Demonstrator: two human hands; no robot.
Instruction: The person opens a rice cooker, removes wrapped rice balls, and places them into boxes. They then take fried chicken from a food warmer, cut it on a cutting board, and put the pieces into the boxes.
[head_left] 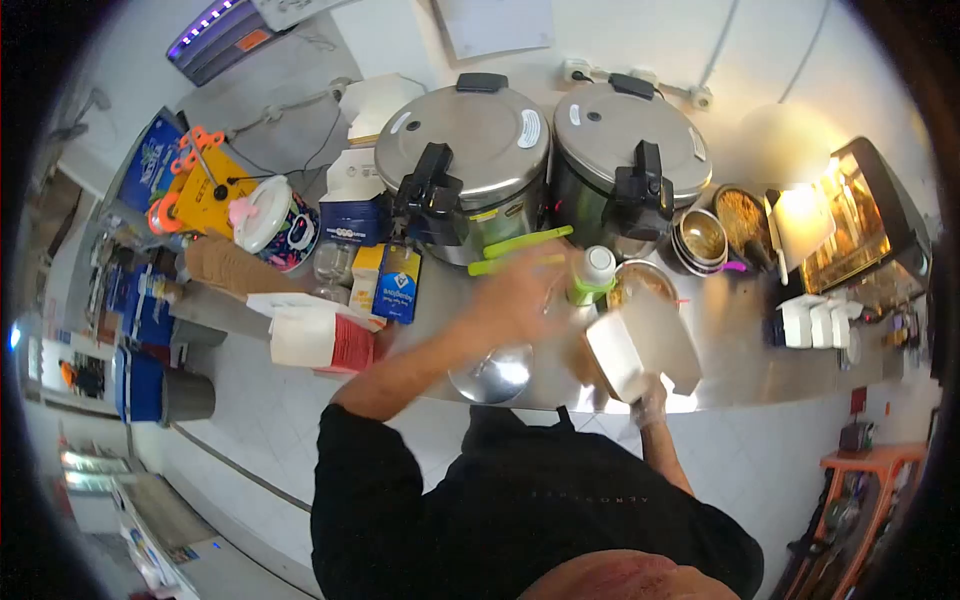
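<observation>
So from where I'm standing, the right hand (pixel 650 402) looks to be in a thin clear glove, fingers closed on the near edge of an open paper carton (pixel 614 358), pinching the wall. The left hand (pixel 522 292) is a motion blur right by the green tongs (pixel 520 241), and I honestly can't tell if it's gripping them or just passing close.

The carton is the light one here, imo. Looks like folded card: stiff enough to keep its shape, but the walls would probably buckle if you squeezed hard. Not very slippery, I'd guess, though a glove might slide a little. I'd hold it low, near the base, with the palm supporting underneath, and leave the flap alone since that'll flop.

Position-wise it's over the front edge of the steel counter (pixel 425 375), just beyond the right hand and off to the right of the left one. Between the left hand and the carton there's a bottle with a white cap (pixel 597 266), and a food bowl (pixel 645 274) sits behind. Further back, two big lidded cookers (pixel 480 140) side by side, then stacked metal bowls (pixel 702 236) off to the right.
</observation>
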